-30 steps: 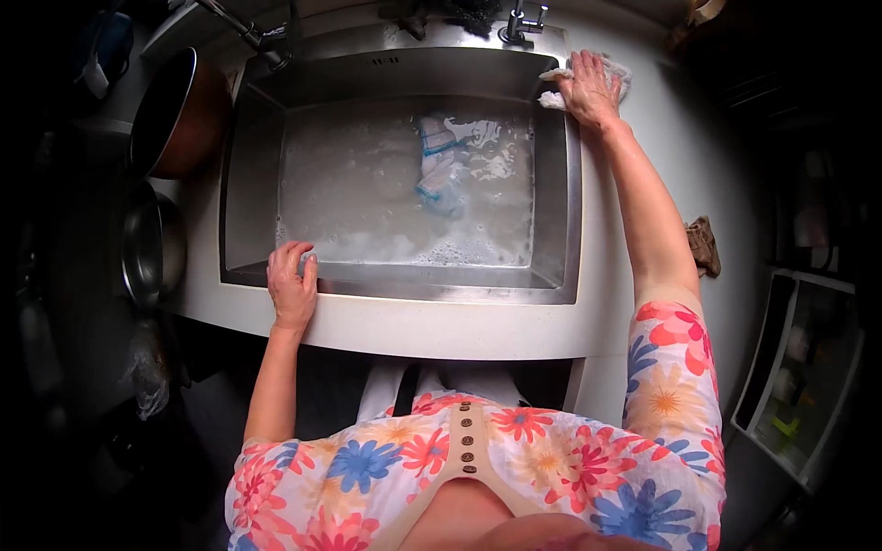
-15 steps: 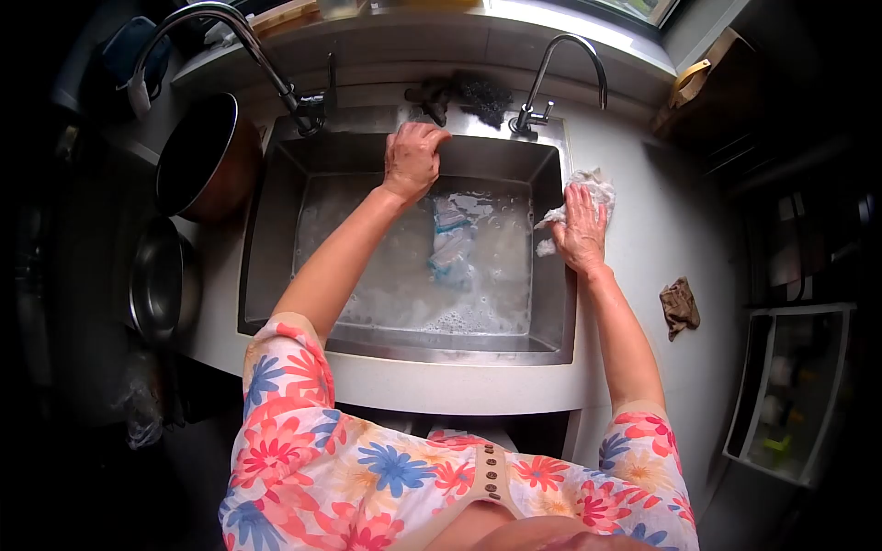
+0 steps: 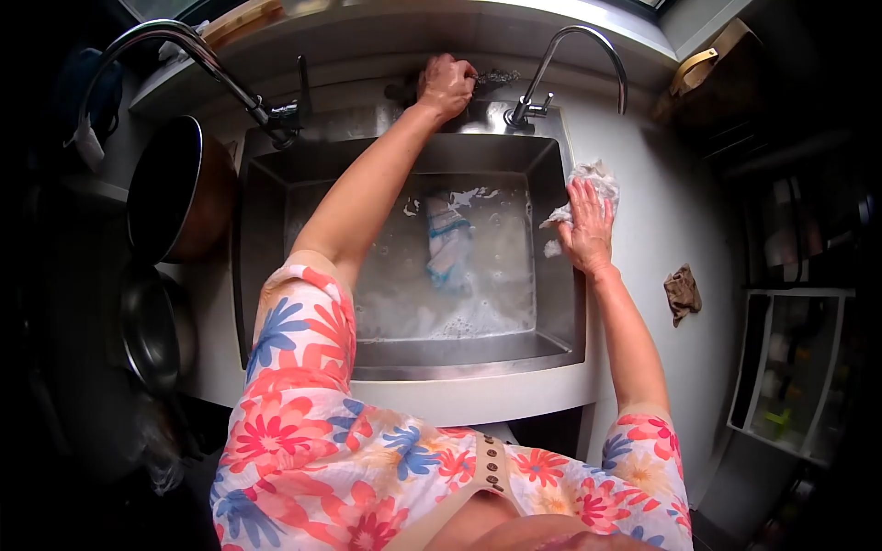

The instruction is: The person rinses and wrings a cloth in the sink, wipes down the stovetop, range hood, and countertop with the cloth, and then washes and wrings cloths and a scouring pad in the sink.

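At the back ledge of the sink, my left hand point(image 3: 447, 85) is closed, its fingers curled at a dark steel wool scrubber point(image 3: 497, 78) that partly shows to the right of the fingertips. The hand covers other dark items there. On the right rim, my right hand point(image 3: 588, 228) lies flat with fingers stretched over a crumpled white cloth point(image 3: 602, 181). A white and blue cloth point(image 3: 449, 243) lies in the cloudy, foamy water of the steel sink point(image 3: 487, 351).
A tall faucet point(image 3: 207, 60) rises at the back left, and a thinner tap point(image 3: 617, 64) at the back right. A large pot point(image 3: 193, 197) and a metal pan point(image 3: 152, 326) stand on the left. A brown rag point(image 3: 682, 294) lies on the right counter.
My left hand has moved from above the sink's back edge to the dark scrubber on the ledge behind it. My right hand has stayed on the white cloth.
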Tool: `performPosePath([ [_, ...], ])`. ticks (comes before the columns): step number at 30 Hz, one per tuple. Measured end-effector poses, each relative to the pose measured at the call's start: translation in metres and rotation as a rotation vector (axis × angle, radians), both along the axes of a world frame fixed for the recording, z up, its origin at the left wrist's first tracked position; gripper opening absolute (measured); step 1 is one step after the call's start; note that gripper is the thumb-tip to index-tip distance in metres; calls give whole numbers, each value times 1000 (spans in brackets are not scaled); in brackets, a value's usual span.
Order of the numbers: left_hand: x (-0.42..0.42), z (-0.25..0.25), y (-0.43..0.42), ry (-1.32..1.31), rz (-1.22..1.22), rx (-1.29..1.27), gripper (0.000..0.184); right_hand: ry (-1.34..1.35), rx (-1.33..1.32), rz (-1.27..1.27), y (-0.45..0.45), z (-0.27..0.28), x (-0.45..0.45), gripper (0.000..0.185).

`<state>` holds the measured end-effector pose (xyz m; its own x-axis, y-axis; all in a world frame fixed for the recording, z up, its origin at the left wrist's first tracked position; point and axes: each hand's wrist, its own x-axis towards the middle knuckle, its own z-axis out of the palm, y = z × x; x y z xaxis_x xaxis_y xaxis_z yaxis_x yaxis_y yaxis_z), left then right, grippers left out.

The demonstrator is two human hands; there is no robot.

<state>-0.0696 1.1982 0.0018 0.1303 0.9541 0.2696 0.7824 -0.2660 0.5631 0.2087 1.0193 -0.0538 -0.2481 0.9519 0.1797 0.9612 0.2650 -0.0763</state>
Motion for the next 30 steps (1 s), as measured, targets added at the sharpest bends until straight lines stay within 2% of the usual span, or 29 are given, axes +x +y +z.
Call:
performPosePath([
  [2,-20,15,-14,-534,-129,-337,15,-8,3,-6,0,-1,-1,69],
  [3,-35,13,-28,-935,-310,-458,18,-17,-1,-9,0,-1,0,69],
  [6,-43,-23,-89,-1376,-244,-759,20,-7,-26,-6,-1,1,-2,68],
  [7,-48,-51,-102,-936,-118,-673,19,-2,-23,0,0,-1,-1,68],
  [8,-45,-54,-119,-497,-6,-578,18,1,-19,1,1,-2,1,67],
  [9,-42,-58,-135,-734,39,-716,16,18,-14,13,2,-4,3,64],
  [12,-33,-50,-163,-1000,-91,-731,14,190,-215,4,8,17,4,63],
  [13,-29,-45,-169,-1055,-152,-737,14,243,-90,22,13,15,4,64],
  [16,-7,-28,-178,-1142,-300,-808,15,995,-468,76,-10,77,-27,63],
  [18,14,-9,-183,-1180,-379,-827,19,1343,-738,91,-20,80,-38,58],
  [20,29,-1,-184,-1243,-451,-840,22,1492,-873,142,-22,77,-42,43],
  [22,40,10,-188,-1318,-382,-860,30,1600,-750,97,-18,76,-36,33],
  [24,54,34,-197,-1417,-336,-903,33,1585,-651,63,-13,73,-28,28],
  [26,76,31,-195,-1039,-304,-731,33,1577,-549,57,-11,71,-24,25],
  [30,94,27,-178,-1322,-216,-653,22,1729,-507,52,-4,93,-1,23],
])
